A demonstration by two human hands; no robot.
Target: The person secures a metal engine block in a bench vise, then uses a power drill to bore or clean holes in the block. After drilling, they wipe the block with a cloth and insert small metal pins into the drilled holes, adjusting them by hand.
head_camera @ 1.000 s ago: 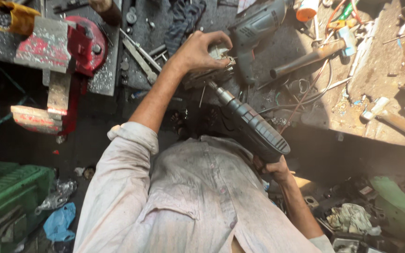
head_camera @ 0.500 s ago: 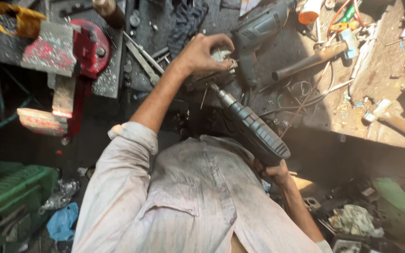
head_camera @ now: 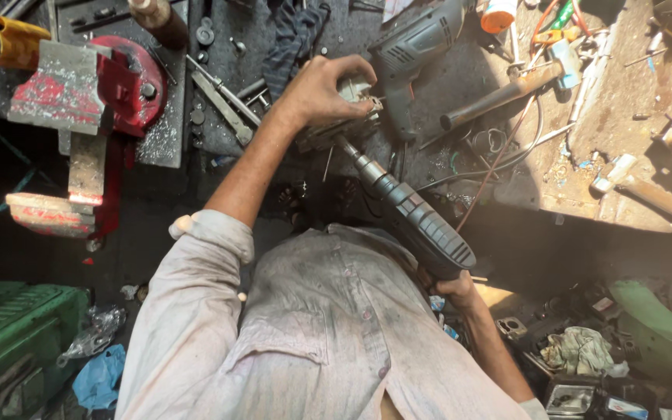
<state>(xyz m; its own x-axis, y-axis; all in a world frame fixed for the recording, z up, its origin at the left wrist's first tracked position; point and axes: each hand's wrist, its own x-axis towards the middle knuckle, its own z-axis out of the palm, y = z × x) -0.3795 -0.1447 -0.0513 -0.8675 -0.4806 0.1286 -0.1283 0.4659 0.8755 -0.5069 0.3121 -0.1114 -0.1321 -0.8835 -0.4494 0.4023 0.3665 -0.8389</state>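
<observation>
Right hand [head_camera: 454,289]: nearest, low at the workbench's front edge, closed around the grip of a dark power driver [head_camera: 418,222] that slants up to the work.
Left hand [head_camera: 324,87]: arm stretched out, fingers clamped over a small grey metal part [head_camera: 351,109] lying on the bench [head_camera: 624,148], near the middle.
Change: over the last second the left hand has slid slightly along the part; the driver's tip sits at it as before, so the fastening looks under way.
Beyond: grey electric drill [head_camera: 414,43], wooden-handled hammer [head_camera: 507,89].
Far left corner: red bench vise [head_camera: 95,101].
</observation>
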